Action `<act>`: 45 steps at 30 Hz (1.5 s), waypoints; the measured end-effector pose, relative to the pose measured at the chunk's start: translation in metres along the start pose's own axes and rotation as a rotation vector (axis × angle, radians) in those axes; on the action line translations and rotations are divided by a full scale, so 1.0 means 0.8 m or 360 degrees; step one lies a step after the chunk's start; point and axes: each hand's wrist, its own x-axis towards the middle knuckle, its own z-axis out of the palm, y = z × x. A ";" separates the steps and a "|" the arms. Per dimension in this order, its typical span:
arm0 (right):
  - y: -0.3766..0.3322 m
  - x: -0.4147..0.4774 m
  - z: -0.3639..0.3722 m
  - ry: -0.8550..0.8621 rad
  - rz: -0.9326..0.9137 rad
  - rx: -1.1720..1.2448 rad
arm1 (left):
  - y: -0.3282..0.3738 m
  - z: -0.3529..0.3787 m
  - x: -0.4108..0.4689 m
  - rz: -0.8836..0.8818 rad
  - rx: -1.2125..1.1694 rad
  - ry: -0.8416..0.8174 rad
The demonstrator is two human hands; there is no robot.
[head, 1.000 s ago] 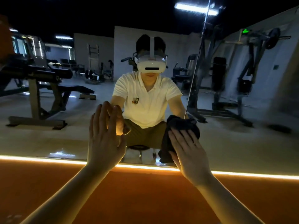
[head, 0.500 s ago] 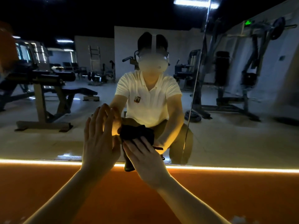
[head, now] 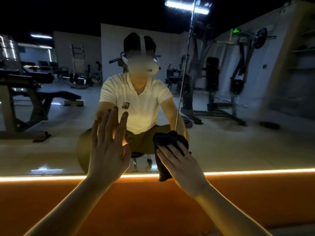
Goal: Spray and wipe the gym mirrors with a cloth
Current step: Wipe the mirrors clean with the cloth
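A large wall mirror point(head: 238, 142) fills the view and reflects the gym and the crouching person. My left hand point(head: 109, 150) lies flat against the glass with straight fingers spread upward. My right hand point(head: 180, 166) presses a black cloth point(head: 168, 142) onto the mirror low down, fingers straight over it; the cloth's lower end hangs past the glowing strip. A vertical seam point(head: 185, 70) between mirror panels runs down to just above the cloth. No spray bottle is in view.
A lit LED strip point(head: 255, 172) runs along the mirror's bottom edge, with an orange wall panel point(head: 153, 205) below it. Weight benches and machines appear only as reflections at left and right.
My right hand has slid the cloth to the right along the glass, back toward the panel seam. My left hand stays planted on the mirror in about the same place.
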 end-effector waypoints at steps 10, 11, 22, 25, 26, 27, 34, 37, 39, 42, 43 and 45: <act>0.028 0.060 -0.020 0.0406 0.0803 0.0342 | 0.013 0.019 0.002 0.0023 -0.0048 0.0028; 0.011 0.047 -0.009 0.0355 0.0684 0.0317 | 0.015 0.021 0.002 0.0027 -0.0054 0.0038; 0.010 -0.012 0.011 0.0030 0.0206 0.0143 | 0.015 0.031 0.001 0.0076 -0.0072 0.0059; -0.013 -0.002 0.012 0.0109 0.0288 0.0198 | 0.011 0.025 0.002 0.0103 -0.0078 0.0032; -0.026 0.004 0.009 0.0138 0.0243 0.0215 | 0.008 0.021 0.003 0.0123 -0.0079 0.0014; -0.039 0.010 0.007 0.0152 0.0141 0.0232 | 0.005 0.018 0.002 0.0147 -0.0079 -0.0009; -0.083 0.007 0.009 0.0085 -0.0293 0.0316 | -0.018 0.007 -0.007 0.0230 -0.0017 -0.0074; -0.052 -0.031 0.020 0.0049 -0.0203 0.0293 | -0.012 0.011 -0.007 0.0192 -0.0027 -0.0049; -0.027 -0.058 0.025 -0.0024 -0.0180 0.0249 | -0.007 0.016 -0.007 0.0160 -0.0034 -0.0019; 0.005 -0.090 0.031 -0.0070 0.0162 0.0294 | -0.001 0.022 -0.006 0.0114 -0.0039 0.0002; 0.012 -0.097 0.034 -0.0085 0.0359 0.0329 | 0.001 0.023 -0.005 0.0106 -0.0045 0.0008; 0.020 -0.102 0.035 -0.0120 0.0686 0.0392 | 0.003 0.023 -0.006 0.0100 -0.0060 0.0021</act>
